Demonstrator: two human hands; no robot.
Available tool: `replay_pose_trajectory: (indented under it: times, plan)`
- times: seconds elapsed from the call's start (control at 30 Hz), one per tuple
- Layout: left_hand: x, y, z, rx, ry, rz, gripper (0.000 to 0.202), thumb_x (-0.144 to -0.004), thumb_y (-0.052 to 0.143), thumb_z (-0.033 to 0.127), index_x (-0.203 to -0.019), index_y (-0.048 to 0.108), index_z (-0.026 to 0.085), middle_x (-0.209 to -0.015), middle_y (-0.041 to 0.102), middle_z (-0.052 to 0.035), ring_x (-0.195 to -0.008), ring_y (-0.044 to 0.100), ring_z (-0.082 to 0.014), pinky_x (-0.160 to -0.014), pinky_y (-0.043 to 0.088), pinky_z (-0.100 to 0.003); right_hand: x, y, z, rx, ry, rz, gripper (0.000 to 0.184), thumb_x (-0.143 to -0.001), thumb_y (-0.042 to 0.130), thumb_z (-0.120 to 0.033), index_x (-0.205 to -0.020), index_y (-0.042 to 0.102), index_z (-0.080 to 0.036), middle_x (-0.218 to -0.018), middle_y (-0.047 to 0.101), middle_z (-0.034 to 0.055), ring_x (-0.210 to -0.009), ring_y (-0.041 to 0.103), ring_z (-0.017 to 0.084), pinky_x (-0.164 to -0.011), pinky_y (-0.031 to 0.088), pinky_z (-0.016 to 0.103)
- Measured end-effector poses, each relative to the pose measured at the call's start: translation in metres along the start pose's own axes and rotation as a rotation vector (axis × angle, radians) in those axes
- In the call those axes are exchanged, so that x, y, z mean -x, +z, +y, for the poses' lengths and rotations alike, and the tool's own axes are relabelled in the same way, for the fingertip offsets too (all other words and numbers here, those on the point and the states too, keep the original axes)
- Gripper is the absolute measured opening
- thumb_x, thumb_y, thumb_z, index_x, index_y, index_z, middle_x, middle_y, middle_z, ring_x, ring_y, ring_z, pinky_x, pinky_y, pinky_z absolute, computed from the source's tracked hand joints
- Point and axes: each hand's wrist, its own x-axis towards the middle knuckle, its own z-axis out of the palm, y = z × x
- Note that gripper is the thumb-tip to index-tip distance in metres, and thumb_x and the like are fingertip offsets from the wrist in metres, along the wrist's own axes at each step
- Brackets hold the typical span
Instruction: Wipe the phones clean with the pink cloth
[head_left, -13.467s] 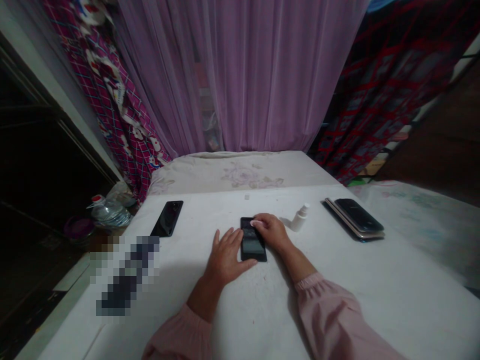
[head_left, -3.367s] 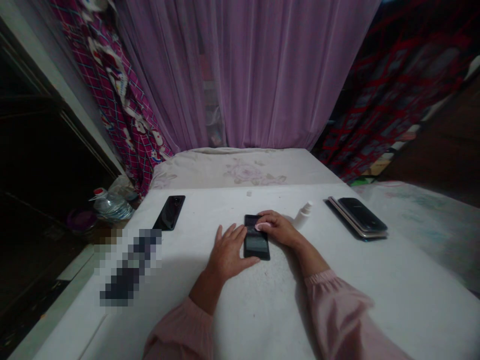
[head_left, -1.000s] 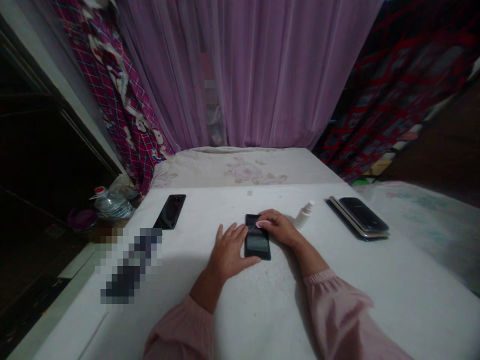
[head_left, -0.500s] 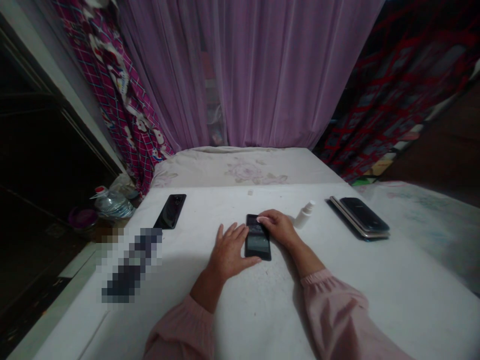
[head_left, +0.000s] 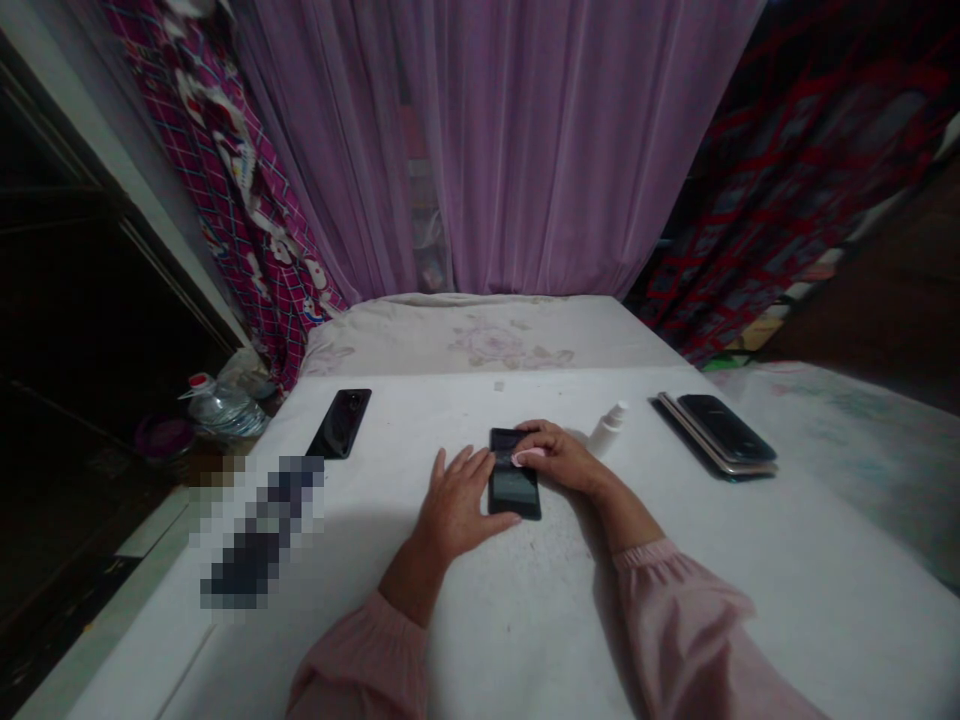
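Observation:
A black smartphone (head_left: 514, 490) lies face up on the white-covered table in front of me. My left hand (head_left: 459, 505) rests at its left side, fingers spread, fingertips touching the left edge and thumb along the bottom edge. Over the phone's upper right part, my right hand (head_left: 559, 455) pinches a small pale pink cloth (head_left: 529, 457) pressed on the screen. Part of the cloth is hidden under the fingers. Just beyond that hand stands a white spray bottle (head_left: 607, 428), its lower part partly covered by the hand.
At the left lies another dark phone (head_left: 345, 422), with a blurred-out patch (head_left: 262, 535) nearer me. A stack of phones (head_left: 716, 435) sits at the right. Purple curtains (head_left: 555, 150) hang behind the table. A large water bottle (head_left: 225, 405) stands beyond its left edge.
My right hand has slid the cloth slightly down the phone's screen, towards me. My left hand and the phone have stayed almost still.

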Motion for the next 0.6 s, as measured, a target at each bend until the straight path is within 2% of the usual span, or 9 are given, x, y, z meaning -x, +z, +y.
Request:
replay_pose_trajectory:
  times: [0.17, 0.33, 0.5, 0.6]
  plan:
    - [0.0, 0.0, 0.001, 0.008, -0.008, -0.001, 0.084, -0.08, 0.06, 0.07, -0.146, 0.04, 0.023, -0.15, 0.045, -0.0104, -0.143, 0.031, -0.0336, -0.118, 0.008, -0.059, -0.005, 0.01, 0.003, 0.092, -0.042, 0.13, 0.01, -0.078, 0.067, -0.028, -0.078, 0.076, -0.023, -0.094, 0.071, 0.0054, -0.095, 0.064, 0.022, -0.09, 0.049, 0.037]
    - [0.0, -0.001, 0.002, 0.015, -0.004, 0.002, 0.083, -0.079, 0.06, 0.07, -0.146, 0.041, 0.024, -0.15, 0.045, -0.0105, -0.142, 0.032, -0.0339, -0.118, 0.007, -0.06, -0.008, 0.017, 0.005, 0.21, 0.038, 0.288, 0.017, -0.081, 0.062, -0.034, -0.084, 0.075, -0.023, -0.086, 0.073, 0.005, -0.084, 0.065, 0.021, -0.08, 0.049, 0.035]
    - [0.0, -0.002, 0.002, 0.008, 0.0, 0.0, 0.086, -0.078, 0.061, 0.071, -0.145, 0.041, 0.021, -0.149, 0.045, -0.0111, -0.142, 0.031, -0.0337, -0.118, 0.007, -0.06, -0.007, 0.018, 0.003, 0.239, 0.059, 0.305, 0.02, -0.082, 0.06, -0.036, -0.085, 0.075, -0.023, -0.088, 0.074, 0.0055, -0.084, 0.066, 0.022, -0.079, 0.049, 0.034]
    - [0.0, -0.001, 0.002, 0.009, 0.002, 0.001, 0.085, -0.078, 0.06, 0.071, -0.146, 0.041, 0.023, -0.149, 0.045, -0.0106, -0.142, 0.031, -0.0339, -0.118, 0.008, -0.06, -0.007, 0.017, 0.002, 0.24, 0.052, 0.308, 0.02, -0.081, 0.06, -0.036, -0.085, 0.075, -0.023, -0.087, 0.074, 0.0055, -0.082, 0.066, 0.021, -0.078, 0.049, 0.034]
